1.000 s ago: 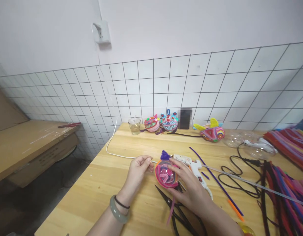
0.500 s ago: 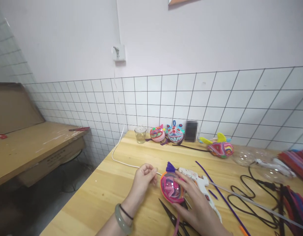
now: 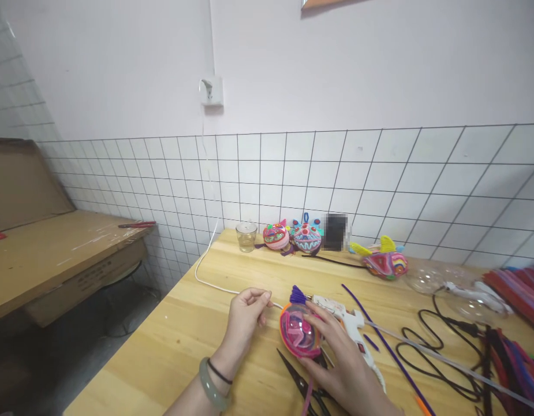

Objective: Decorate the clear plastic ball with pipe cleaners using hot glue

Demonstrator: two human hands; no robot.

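My right hand (image 3: 342, 346) grips a round ornament (image 3: 298, 329), a clear plastic ball covered in pink and purple pipe cleaners with an orange rim and a purple tuft on top. To its left, my left hand (image 3: 249, 312) is closed with thumb and fingers pinched; whatever sits between the tips is too small to make out. Under the ornament lie black scissors (image 3: 295, 372), partly hidden by the right hand. A white hot glue gun (image 3: 353, 323) rests behind that hand, its nozzle close to the purple tuft. A pink pipe cleaner (image 3: 307, 398) trails below the ornament.
Finished pipe-cleaner ornaments (image 3: 307, 237) and a glass cup (image 3: 246, 237) line the wall. A purple pipe cleaner (image 3: 388, 341), a black cable (image 3: 422, 358), clear plastic balls (image 3: 425, 280) and bundled pipe cleaners (image 3: 518, 292) lie to the right. A white cord (image 3: 201, 280) crosses the left side.
The view has shifted slightly. Both hands keep nearly the same pose, the right still on the ornament and the left still pinched beside it.
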